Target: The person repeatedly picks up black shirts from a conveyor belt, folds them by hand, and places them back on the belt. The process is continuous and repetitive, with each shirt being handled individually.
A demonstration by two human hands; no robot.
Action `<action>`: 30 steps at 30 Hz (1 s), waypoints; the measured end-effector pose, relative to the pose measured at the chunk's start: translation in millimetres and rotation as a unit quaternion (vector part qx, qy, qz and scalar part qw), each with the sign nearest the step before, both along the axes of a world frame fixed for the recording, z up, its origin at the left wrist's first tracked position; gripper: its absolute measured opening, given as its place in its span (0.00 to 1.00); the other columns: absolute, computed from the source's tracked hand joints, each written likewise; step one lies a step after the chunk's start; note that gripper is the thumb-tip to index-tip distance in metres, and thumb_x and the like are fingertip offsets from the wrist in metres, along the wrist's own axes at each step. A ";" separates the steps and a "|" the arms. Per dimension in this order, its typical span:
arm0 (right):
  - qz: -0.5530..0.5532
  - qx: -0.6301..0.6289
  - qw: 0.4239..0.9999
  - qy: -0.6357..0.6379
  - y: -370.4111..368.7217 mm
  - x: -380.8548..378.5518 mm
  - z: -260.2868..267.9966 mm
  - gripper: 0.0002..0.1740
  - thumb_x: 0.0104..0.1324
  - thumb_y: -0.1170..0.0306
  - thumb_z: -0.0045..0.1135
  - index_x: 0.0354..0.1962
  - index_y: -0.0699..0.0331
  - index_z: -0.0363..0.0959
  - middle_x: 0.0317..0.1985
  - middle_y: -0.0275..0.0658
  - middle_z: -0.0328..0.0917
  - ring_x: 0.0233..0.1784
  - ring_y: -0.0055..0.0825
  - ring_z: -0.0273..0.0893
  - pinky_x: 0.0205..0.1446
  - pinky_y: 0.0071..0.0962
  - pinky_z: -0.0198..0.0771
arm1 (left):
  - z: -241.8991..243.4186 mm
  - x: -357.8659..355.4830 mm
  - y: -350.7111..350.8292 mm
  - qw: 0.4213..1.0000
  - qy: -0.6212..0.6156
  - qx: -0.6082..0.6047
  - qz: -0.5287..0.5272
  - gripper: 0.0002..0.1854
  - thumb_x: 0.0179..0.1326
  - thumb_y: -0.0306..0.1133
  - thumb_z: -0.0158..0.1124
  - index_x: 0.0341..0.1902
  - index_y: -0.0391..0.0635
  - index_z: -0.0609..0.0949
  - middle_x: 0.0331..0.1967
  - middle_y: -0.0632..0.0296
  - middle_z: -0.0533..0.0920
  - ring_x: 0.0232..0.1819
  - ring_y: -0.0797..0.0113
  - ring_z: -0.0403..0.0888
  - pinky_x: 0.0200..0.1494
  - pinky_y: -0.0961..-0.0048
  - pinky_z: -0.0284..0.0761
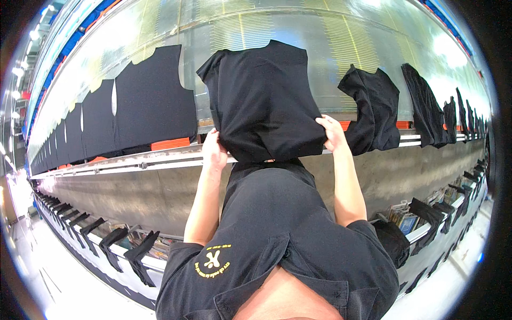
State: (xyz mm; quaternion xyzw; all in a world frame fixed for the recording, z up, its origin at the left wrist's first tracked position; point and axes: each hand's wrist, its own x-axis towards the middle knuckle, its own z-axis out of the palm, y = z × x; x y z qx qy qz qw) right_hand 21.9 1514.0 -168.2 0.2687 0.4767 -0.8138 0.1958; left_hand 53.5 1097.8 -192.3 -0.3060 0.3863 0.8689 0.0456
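A black fabric panel [262, 94], cut like a garment body, spreads before me over the near edge of a long table [256, 30] with a glossy cover. My left hand [215, 152] grips its lower left corner. On the opposite side my right hand [331, 131] pinches the lower right edge between thumb and fingers. Loose folds run across the panel's lower middle, and its bottom edge hangs near my waist. Left of it a flat black panel [158, 96] lies smooth on the table. To the right sits a crumpled black garment piece [374, 106].
More black panels [72, 134] line the table to the left, and rumpled pieces [426, 106] continue right. A white metal rail [172, 158] borders the table's front. Behind me, black cloth strips [140, 256] drape over another white rail, with printed sheets [402, 218] beside it.
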 end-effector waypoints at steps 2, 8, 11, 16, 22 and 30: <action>-0.047 -0.035 0.998 0.014 14.8 18.7 22.0 0.14 0.66 0.73 0.57 0.49 0.66 0.76 0.46 0.41 0.83 0.48 0.32 0.83 0.57 0.35 0.79 | 19.5 4.5 -8.0 0.999 -0.024 0.002 0.022 0.17 0.78 0.36 0.47 0.62 0.43 0.76 0.61 0.56 0.81 0.64 0.58 0.77 0.69 0.57 0.71; -0.075 -0.131 0.988 -0.035 22.9 79.5 15.0 0.18 0.70 0.63 0.51 0.49 0.66 0.79 0.50 0.45 0.85 0.53 0.38 0.83 0.64 0.42 0.75 | 64.8 42.6 -19.7 0.989 -0.121 0.039 -0.081 0.35 0.78 0.60 0.46 0.72 0.41 0.73 0.70 0.55 0.76 0.70 0.58 0.74 0.75 0.59 0.65; 0.032 -0.131 0.983 -0.127 5.4 88.5 4.5 0.31 0.73 0.45 0.57 0.50 0.69 0.78 0.41 0.40 0.84 0.41 0.25 0.82 0.53 0.30 0.78 | 64.5 52.8 -23.3 0.972 -0.165 0.047 -0.158 0.34 0.73 0.58 0.57 0.67 0.40 0.77 0.66 0.55 0.79 0.66 0.61 0.77 0.71 0.61 0.69; 0.068 0.077 0.983 -0.151 -22.7 85.0 28.8 0.29 0.69 0.52 0.68 0.51 0.71 0.79 0.40 0.37 0.82 0.39 0.25 0.79 0.50 0.28 0.76 | 28.1 60.0 -37.8 0.965 -0.127 -0.144 -0.179 0.18 0.70 0.42 0.64 0.56 0.41 0.82 0.53 0.59 0.86 0.53 0.66 0.84 0.57 0.65 0.78; 0.134 -0.068 0.979 -0.135 -3.1 100.6 34.9 0.22 0.75 0.63 0.58 0.56 0.71 0.77 0.55 0.41 0.83 0.56 0.27 0.81 0.63 0.28 0.75 | 20.1 57.1 -53.2 0.988 -0.123 0.038 -0.088 0.16 0.73 0.45 0.56 0.45 0.46 0.83 0.49 0.55 0.87 0.53 0.62 0.85 0.59 0.62 0.80; 0.038 0.002 0.997 -0.073 7.5 86.7 31.7 0.14 0.73 0.65 0.61 0.50 0.64 0.81 0.48 0.33 0.84 0.52 0.23 0.81 0.61 0.28 0.73 | 71.2 51.0 -38.3 0.923 -0.172 -0.117 -0.323 0.17 0.62 0.39 0.74 0.50 0.42 0.87 0.47 0.63 0.88 0.47 0.72 0.84 0.54 0.71 0.78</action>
